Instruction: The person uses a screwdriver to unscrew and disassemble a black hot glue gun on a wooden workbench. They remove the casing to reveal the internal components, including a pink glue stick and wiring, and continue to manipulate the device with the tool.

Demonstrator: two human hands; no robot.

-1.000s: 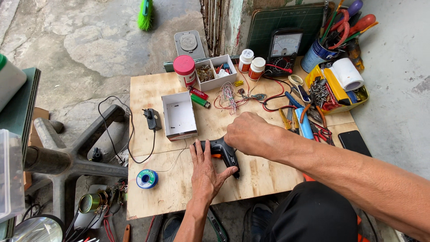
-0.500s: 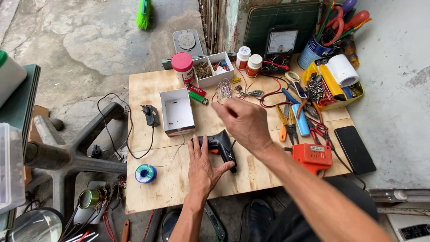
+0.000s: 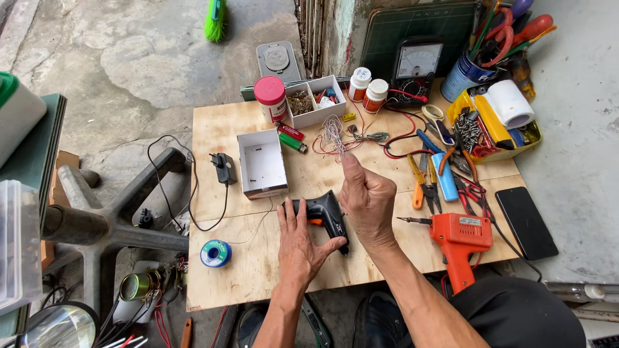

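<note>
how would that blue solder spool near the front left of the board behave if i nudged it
The blue solder spool lies flat on its flange, so it would probably slide, not roll. It looks small and likely heavy for its size, being wound with wire. A loose strand trails from it across the plywood board and might drag or snag.

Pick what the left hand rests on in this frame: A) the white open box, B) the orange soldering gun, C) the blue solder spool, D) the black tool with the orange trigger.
D: the left hand lies on the black tool at the board's middle, while the orange soldering gun lies apart, beyond the right hand.
</note>
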